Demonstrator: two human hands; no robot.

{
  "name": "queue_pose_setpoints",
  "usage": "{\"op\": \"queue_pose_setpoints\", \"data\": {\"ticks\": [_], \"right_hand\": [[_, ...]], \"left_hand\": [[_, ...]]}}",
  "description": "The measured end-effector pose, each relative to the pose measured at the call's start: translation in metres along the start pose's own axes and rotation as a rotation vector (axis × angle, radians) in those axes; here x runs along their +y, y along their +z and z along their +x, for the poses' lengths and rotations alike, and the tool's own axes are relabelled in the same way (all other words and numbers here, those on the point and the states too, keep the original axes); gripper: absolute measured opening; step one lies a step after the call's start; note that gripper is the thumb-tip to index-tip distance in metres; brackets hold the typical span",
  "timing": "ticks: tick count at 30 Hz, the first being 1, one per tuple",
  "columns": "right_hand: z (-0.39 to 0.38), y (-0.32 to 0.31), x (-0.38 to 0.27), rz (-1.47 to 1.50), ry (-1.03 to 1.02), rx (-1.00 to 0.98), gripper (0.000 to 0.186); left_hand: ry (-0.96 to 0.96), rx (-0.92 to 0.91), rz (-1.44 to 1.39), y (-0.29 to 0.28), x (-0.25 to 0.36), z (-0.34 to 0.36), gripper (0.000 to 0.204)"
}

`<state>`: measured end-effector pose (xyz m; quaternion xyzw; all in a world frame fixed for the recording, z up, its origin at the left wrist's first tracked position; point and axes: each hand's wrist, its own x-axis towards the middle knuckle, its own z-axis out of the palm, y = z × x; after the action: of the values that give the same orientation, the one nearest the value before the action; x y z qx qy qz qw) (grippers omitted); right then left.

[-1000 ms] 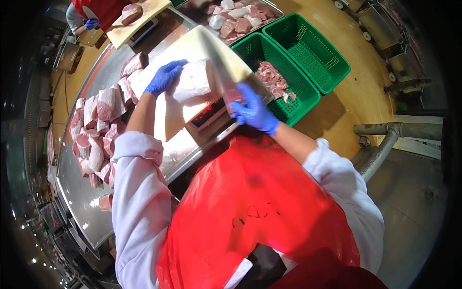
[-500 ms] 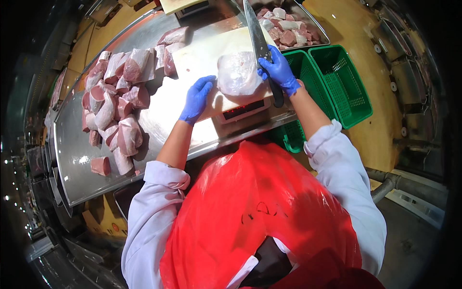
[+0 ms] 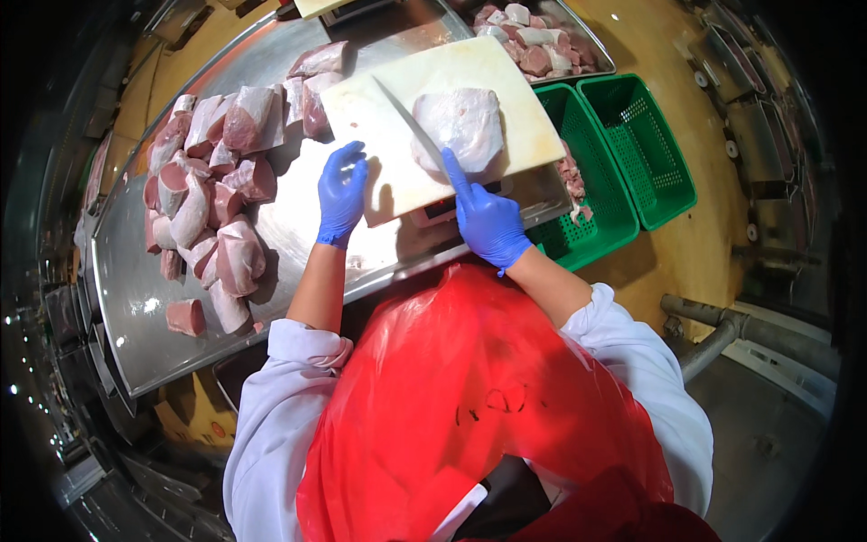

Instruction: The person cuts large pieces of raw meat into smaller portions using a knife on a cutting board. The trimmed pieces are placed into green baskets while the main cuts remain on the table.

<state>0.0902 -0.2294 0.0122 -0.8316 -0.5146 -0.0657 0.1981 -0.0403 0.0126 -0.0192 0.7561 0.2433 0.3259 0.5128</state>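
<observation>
A pale, fat-covered piece of raw meat [image 3: 468, 125] lies on the white cutting board [image 3: 515, 77]. My right hand [image 3: 488, 219], in a blue glove, is wrapped round a long knife [image 3: 405, 113], its index finger stretched along the blade. The blade slants up and left past the meat's left side; whether it touches the meat I cannot tell. The handle is mostly hidden in my hand. My left hand [image 3: 343, 190], also gloved in blue, holds nothing beside the board's left edge, its fingers partly bent and apart.
Several cut meat chunks [image 3: 217, 172] are heaped on the steel table [image 3: 135, 348] at left. A metal tray [image 3: 607, 56] of meat pieces sits at the far right. Two green baskets [image 3: 647, 154] stand right of the board; trimmings [image 3: 573, 185] lie in the nearer one. A scale [image 3: 435, 213] shows under the board.
My right hand has come down and left, bringing the knife from upright at the board's right to slanting beside the meat's left. My left hand has moved left, away from the meat.
</observation>
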Motion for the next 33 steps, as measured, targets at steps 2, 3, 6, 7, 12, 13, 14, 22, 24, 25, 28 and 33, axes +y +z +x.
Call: {"op": "queue_pose_setpoints", "data": {"ticks": [2, 3, 6, 7, 12, 13, 14, 22, 24, 25, 28, 33], "right_hand": [[-0.012, -0.001, -0.003, -0.063, 0.005, -0.039, 0.080], [-0.021, -0.003, -0.004, -0.069, 0.008, -0.067, 0.084], [-0.046, -0.017, 0.003, -0.085, 0.012, -0.142, 0.090], [-0.058, -0.022, 0.006, -0.088, 0.022, -0.197, 0.090], [-0.103, -0.069, 0.019, 0.029, 0.139, -0.478, 0.085], [-0.104, -0.088, 0.014, 0.039, 0.203, -0.554, 0.084], [-0.116, -0.093, 0.019, 0.082, 0.166, -0.493, 0.083], [-0.107, -0.096, 0.016, 0.425, 0.399, -0.090, 0.078], [-0.086, -0.073, 0.011, 0.390, 0.327, 0.006, 0.078], [-0.073, -0.061, 0.007, 0.376, 0.287, 0.053, 0.077], [-0.024, -0.029, -0.017, 0.286, 0.220, 0.024, 0.077], [0.031, -0.019, -0.049, -0.003, 0.222, -0.248, 0.082]], "left_hand": [[-0.002, -0.015, -0.021, -0.008, -0.004, -0.002, 0.031], [-0.002, -0.022, -0.031, -0.013, -0.005, -0.003, 0.031], [0.015, -0.043, -0.017, -0.020, -0.007, 0.001, 0.031], [0.027, -0.027, -0.046, -0.020, -0.004, 0.002, 0.029], [0.100, 0.032, -0.017, -0.008, -0.005, 0.006, 0.022], [0.064, 0.024, -0.045, 0.003, 0.002, 0.005, 0.019], [0.028, 0.018, -0.071, 0.016, 0.013, 0.003, 0.017], [0.275, -0.056, 0.569, 0.080, 0.033, -0.005, 0.030], [0.249, -0.054, 0.501, 0.072, 0.036, -0.005, 0.020], [0.228, -0.047, 0.477, 0.068, 0.037, -0.006, 0.019], [0.247, -0.015, 0.444, 0.066, 0.034, -0.007, 0.015], [0.208, -0.010, 0.369, 0.065, 0.030, -0.006, 0.016]]}}
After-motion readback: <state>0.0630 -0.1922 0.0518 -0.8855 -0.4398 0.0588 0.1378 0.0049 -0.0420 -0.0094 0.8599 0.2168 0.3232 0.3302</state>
